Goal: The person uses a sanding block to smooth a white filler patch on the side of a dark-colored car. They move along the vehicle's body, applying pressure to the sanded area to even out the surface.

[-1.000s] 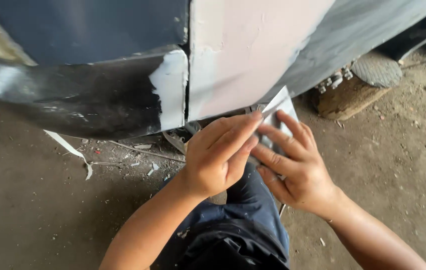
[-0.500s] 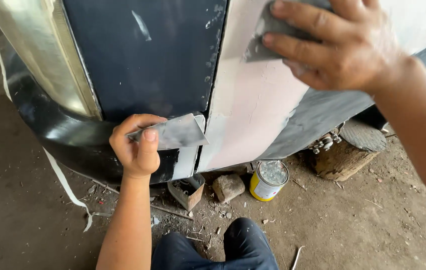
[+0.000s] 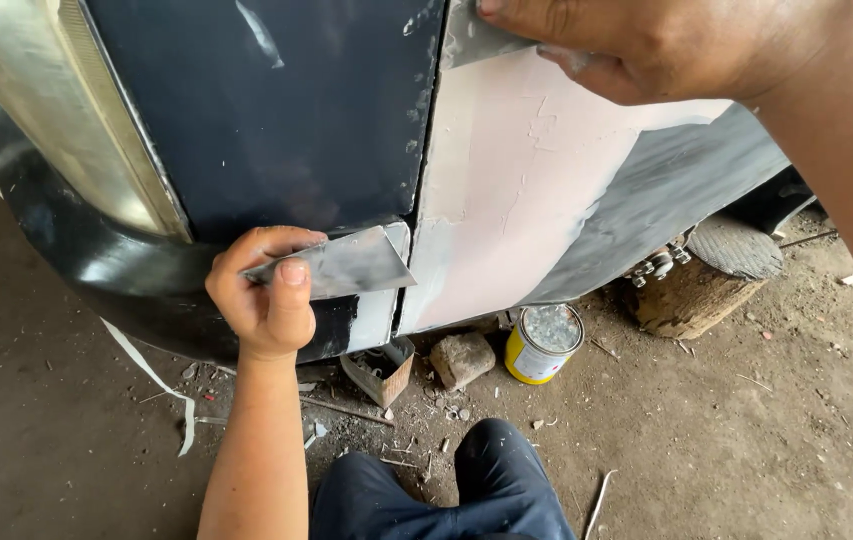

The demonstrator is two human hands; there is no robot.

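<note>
My left hand [image 3: 264,295] grips a flat grey metal spreader plate [image 3: 346,265], held level against the lower edge of a dark blue car panel [image 3: 286,110]. My right hand [image 3: 646,45] presses a second grey metal spreader [image 3: 476,42] onto the pale pinkish filler patch [image 3: 526,190] near the top of the view, beside the panel seam. The black bumper [image 3: 96,270] curves below the left hand.
On the dirt floor below the car lie a yellow tin can [image 3: 543,343], a small open box [image 3: 381,368], a stone [image 3: 461,358] and a wooden stump [image 3: 691,295] by the wheel. My knee in dark trousers [image 3: 496,480] is at the bottom. A white strip [image 3: 151,380] trails at the left.
The hands separated from being together low by the knee. The left went to the panel's lower edge with one plate; the right rose to the filler patch and has slid further up and right.
</note>
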